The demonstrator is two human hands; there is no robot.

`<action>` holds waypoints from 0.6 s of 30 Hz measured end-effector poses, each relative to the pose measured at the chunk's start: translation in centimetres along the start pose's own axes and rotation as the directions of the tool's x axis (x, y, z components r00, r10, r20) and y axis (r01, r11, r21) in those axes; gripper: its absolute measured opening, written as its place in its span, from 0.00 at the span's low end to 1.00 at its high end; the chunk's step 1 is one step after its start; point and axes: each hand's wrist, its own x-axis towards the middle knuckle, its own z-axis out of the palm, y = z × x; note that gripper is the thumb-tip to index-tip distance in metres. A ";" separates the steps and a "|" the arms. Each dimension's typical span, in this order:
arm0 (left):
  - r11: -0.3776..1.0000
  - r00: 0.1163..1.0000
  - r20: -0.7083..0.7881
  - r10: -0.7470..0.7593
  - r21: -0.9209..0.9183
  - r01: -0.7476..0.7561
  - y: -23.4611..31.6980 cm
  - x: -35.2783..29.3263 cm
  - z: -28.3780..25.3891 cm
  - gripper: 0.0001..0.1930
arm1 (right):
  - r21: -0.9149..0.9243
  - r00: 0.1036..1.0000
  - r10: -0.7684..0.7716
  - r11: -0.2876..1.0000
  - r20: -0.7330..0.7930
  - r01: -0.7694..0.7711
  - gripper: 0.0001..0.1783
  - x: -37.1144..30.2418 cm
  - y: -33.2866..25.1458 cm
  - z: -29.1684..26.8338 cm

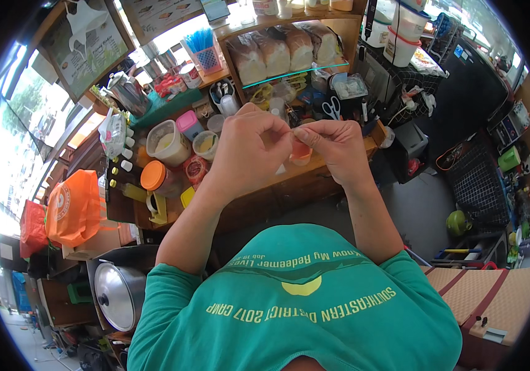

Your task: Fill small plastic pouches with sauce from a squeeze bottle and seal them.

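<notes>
Cramped food stall, wooden desk point(289, 179) crowded with containers, shelf of bagged white bread loaves point(280, 51) at 12 o'clock. Both hands raised together over desk centre. Left hand point(249, 148) and right hand point(333, 143) meet fingertip to fingertip, pinching something small between them; what it is, cannot tell. Small orange translucent plastic cup point(301, 152) sits right under the fingertips, just beside right hand; whether touching is unclear. At 9 o'clock of the hands: round jar with orange lid point(153, 176), white tub of pale food point(167, 142), pink-lidded container point(188, 123). Orange plastic bag point(73, 207) further at 9. Steel pot lid point(118, 295) at 7 o'clock. Blue-handled scissors point(331, 108) at 1 o'clock.
</notes>
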 end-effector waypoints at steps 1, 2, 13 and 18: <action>1.000 1.000 -0.007 -0.009 -0.001 0.009 -0.2 -0.2 0.1 0.04 | -0.001 1.000 0.007 1.000 0.009 -0.007 0.09 0.0 0.3 0.0; 1.000 1.000 -0.005 -0.015 0.012 0.015 -0.6 -0.5 0.2 0.04 | 0.011 0.999 0.030 0.999 0.017 -0.030 0.09 0.1 0.8 -0.1; 0.948 0.926 -0.212 -0.314 -0.010 0.319 -11.1 -8.6 -0.3 0.06 | 0.146 0.942 0.306 0.947 -0.134 -0.287 0.11 2.7 11.1 0.0; 0.701 0.706 -0.079 -0.704 -0.240 0.672 -16.3 -16.4 0.7 0.11 | 0.492 0.725 0.682 0.665 -0.093 -0.562 0.10 2.6 18.7 0.4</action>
